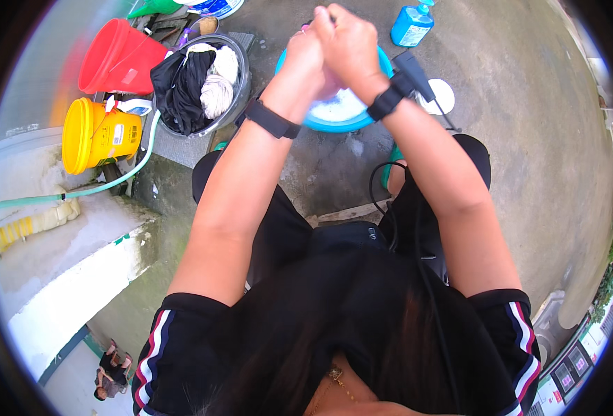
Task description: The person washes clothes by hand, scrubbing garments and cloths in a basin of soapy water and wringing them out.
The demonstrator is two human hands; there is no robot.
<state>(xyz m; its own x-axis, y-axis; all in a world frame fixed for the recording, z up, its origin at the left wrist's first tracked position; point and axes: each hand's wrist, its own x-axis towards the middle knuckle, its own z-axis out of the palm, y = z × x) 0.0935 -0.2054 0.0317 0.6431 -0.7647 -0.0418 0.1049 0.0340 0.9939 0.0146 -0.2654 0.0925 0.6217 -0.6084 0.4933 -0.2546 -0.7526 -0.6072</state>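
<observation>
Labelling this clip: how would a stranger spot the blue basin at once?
On the grey floor, below the joined left hand and right hand, sits a round basin. Its bright blue rim and white suds set it apart from the grey tub of cloth to its left.

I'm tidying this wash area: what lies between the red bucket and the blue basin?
In the head view, a dark tub of black cloth and white cloth stands between the red bucket and the blue basin.

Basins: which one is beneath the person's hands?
The blue basin, partly hidden behind the left hand and right hand; the grey basin to its left holds black cloth and white cloth.
</observation>
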